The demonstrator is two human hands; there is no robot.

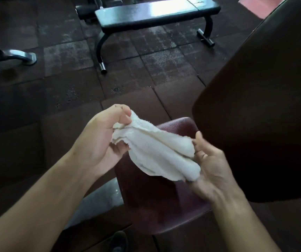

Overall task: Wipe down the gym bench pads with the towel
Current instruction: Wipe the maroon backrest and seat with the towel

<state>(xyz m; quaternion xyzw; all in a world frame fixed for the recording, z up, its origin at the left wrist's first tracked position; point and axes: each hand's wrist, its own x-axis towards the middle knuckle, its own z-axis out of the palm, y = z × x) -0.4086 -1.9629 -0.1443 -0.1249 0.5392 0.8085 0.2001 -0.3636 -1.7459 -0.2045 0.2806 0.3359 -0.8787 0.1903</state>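
Observation:
A small white towel (157, 148) hangs bunched between both my hands, above a dark red seat pad (157, 206). My left hand (102, 140) pinches its left end with curled fingers and thumb. My right hand (209, 168) holds the right end, fingers wrapped under the folds. A large dark backrest pad (260, 110) rises at the right, tilted up from the seat pad. The towel touches neither pad as far as I can tell.
A black flat bench (151, 17) with curved metal legs stands across the floor at the top. A chrome machine foot (20, 57) sits at the far left. Dark rubber floor tiles (64, 99) cover the ground. A dark shoe (117, 241) shows at the bottom edge.

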